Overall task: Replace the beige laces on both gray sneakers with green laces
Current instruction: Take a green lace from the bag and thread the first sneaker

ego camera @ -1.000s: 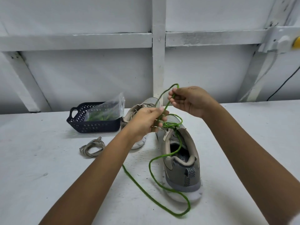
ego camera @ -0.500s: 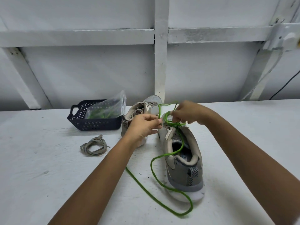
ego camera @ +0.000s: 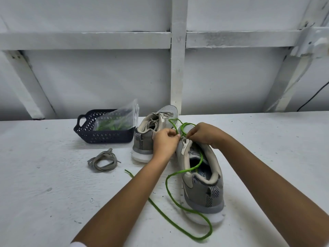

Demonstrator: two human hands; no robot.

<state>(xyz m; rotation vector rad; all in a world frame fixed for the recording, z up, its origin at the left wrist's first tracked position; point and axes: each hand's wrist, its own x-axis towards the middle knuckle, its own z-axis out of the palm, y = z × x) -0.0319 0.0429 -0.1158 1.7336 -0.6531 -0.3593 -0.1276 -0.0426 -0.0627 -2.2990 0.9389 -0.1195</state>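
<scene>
My right hand (ego camera: 203, 133) has dropped to the near gray sneaker (ego camera: 204, 191).
It and my left hand (ego camera: 164, 140) pinch the green lace (ego camera: 166, 184) at its eyelets; a coiled beige lace (ego camera: 102, 161) lies left of it.

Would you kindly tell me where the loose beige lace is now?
In the head view, the beige lace lies coiled on the table, left of centre, just nearer than the dark basket and left of the farther sneaker.

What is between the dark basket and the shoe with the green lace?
In the head view, the other gray sneaker stands between the basket and the green-laced sneaker.
</scene>
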